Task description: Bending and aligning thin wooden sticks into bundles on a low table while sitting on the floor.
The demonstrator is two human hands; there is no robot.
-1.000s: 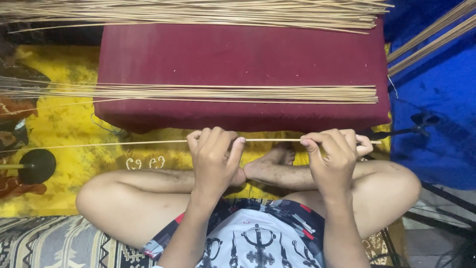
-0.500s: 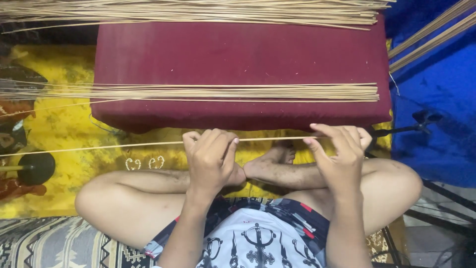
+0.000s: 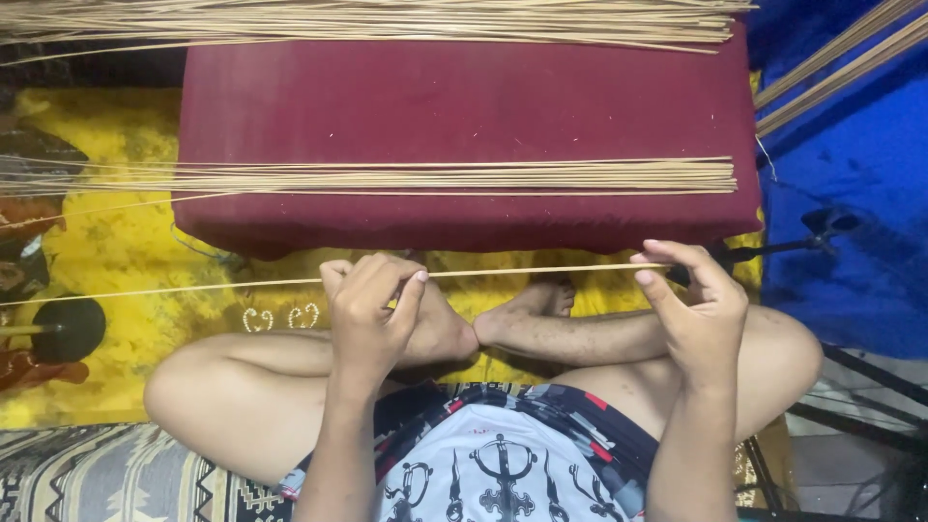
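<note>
While the left hand (image 3: 372, 314) and right hand (image 3: 698, 309) pinch one thin bamboo stick (image 3: 522, 272) above the crossed legs, it likely handles light, springy and easily snapped; holding near both ends seems wise, just before the maroon cushion (image 3: 464, 106).

Both arms are bare to the elbow, with no sleeves, rings or watch on the left hand (image 3: 372, 309) or right hand (image 3: 696, 314). The legs and feet are bare. The shorts (image 3: 503, 449) are white, printed with black emblems and black, grey and red patches.
</note>
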